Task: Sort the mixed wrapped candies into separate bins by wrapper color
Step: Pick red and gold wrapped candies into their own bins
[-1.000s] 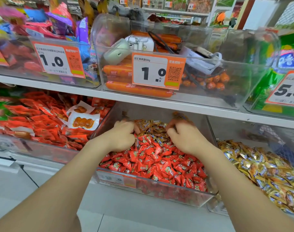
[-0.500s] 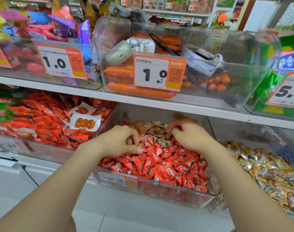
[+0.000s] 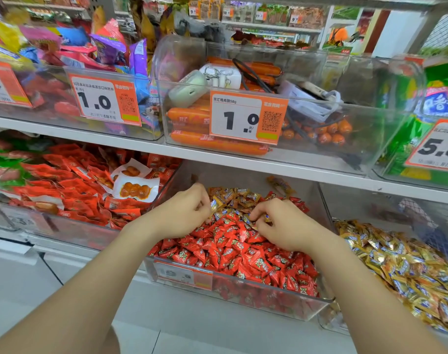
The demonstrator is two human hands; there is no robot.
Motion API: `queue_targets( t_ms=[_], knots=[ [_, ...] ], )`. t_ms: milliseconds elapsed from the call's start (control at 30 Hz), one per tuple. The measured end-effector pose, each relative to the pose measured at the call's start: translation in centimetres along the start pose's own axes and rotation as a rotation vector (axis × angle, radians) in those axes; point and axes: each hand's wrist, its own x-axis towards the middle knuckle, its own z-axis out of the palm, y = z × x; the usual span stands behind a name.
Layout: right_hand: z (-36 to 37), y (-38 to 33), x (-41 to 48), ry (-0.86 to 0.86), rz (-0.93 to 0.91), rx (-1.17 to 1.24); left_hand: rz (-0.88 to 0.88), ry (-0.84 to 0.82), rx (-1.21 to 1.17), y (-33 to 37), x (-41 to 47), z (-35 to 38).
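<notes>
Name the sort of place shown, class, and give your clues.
Probably a shop's snack aisle: clear bins of wrapped candies on shelves, with orange price tags on their fronts.

Shop: price tags on snack bins.

head view, angled down, near shelf bins

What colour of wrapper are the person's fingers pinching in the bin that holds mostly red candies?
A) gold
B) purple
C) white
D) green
A: the left hand pinches a gold-wrapped candy above the red candies in the middle bin. The right hand curls its fingers on a second gold candy.
</notes>
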Motion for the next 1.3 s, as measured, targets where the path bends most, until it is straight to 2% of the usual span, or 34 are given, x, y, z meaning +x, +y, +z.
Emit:
queue_targets(
  t_ms=[100,267,333,400,467,533,600,700,767,867,967,1033,1100,1167,1233,1300],
  knots=[
    [0.4,0.0,0.1,0.044,0.066,-0.014,0.019,0.033,-0.056,-0.2,0.5,0.2],
    [-0.5,-0.3,0.6,0.323,0.128,0.100,-0.059,0.125,-0.124,0.4,1.3,0.8],
    [-0.7,-0.9,0.5,0.304,0.206,0.237,-0.154,0.194,-0.241,0.9,1.6,1.1],
    [-0.6,-1.0,0.7,0.273,0.305,0.339,-0.292,0.231,-0.456,1.6,2.1,1.4],
    [-0.4,-1.0,1.0,0.255,0.364,0.550,-0.433,0.203,-0.762,2.4,2.5,1.4],
    [-0.3,-1.2,1.4,0.225,0.384,0.919,-0.516,0.151,-0.986,2.9,2.5,1.3],
    [-0.4,-1.7,1.7,0.216,0.396,1.174,-0.549,0.108,-1.091,3.3,2.4,1.1],
    [-0.1,-1.6,2.7,0.216,0.453,1.296,-0.592,0.119,-1.166,3.7,2.7,1.0],
    [0.0,-1.5,3.6,0.213,0.493,1.264,-0.622,0.127,-1.155,3.6,3.3,1.2],
    [-0.3,-1.7,4.5,0.203,0.535,1.099,-0.598,0.164,-0.968,3.3,4.3,1.7],
    [-0.3,-1.4,5.3,0.271,0.429,0.530,-0.396,0.324,-0.647,2.4,6.0,2.7],
    [0.3,-1.0,5.9,0.312,0.265,0.161,-0.159,0.409,-0.228,1.0,7.7,3.4],
    [1.1,-0.5,6.4,0.252,0.117,-0.030,-0.008,0.311,0.120,-0.6,9.6,4.3],
    [2.1,-0.1,6.9,0.093,-0.005,-0.139,0.012,0.082,0.315,-2.5,11.0,5.3],
    [2.7,0.0,6.9,-0.058,-0.036,-0.232,-0.006,-0.070,0.417,-3.7,11.7,6.0],
    [3.0,0.1,6.9,-0.140,-0.002,-0.304,-0.052,-0.126,0.409,-3.9,11.8,5.9]
  ],
)
